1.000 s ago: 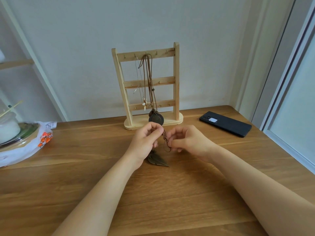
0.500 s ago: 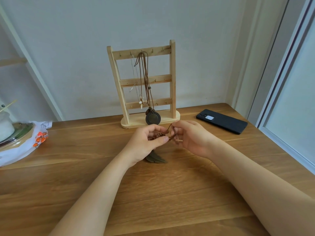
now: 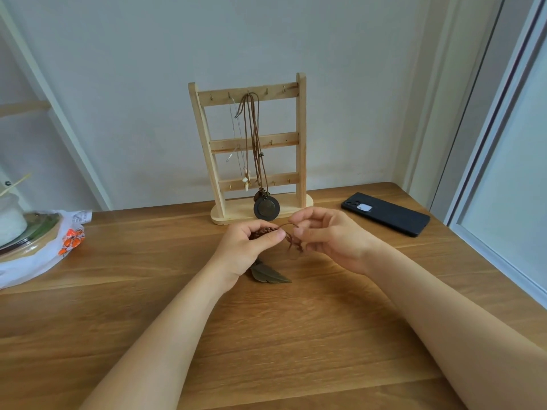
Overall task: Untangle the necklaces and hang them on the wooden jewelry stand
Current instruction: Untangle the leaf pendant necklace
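Note:
A wooden jewelry stand (image 3: 301, 137) stands at the back of the table against the wall. Two necklaces hang from its top bar: a brown cord with a round dark pendant (image 3: 266, 208) and a thin pale chain with a small white pendant (image 3: 246, 179). In front of the stand my left hand (image 3: 251, 247) grips a bunched brown cord necklace (image 3: 291, 239). My right hand (image 3: 334, 236) pinches a strand of the same cord. The necklace's bronze leaf pendant (image 3: 268, 273) lies on the table under my left wrist.
A black phone (image 3: 386, 213) lies on the wooden table (image 3: 266, 335) to the right of the stand. At the left edge sits a white plastic bag with orange print (image 3: 69, 238) under a glass lid and a white jar. A window frame runs along the right side.
My hands rose slightly and my right hand pulled a loop of cord up and to the right. The leaf pendant stays on the table.

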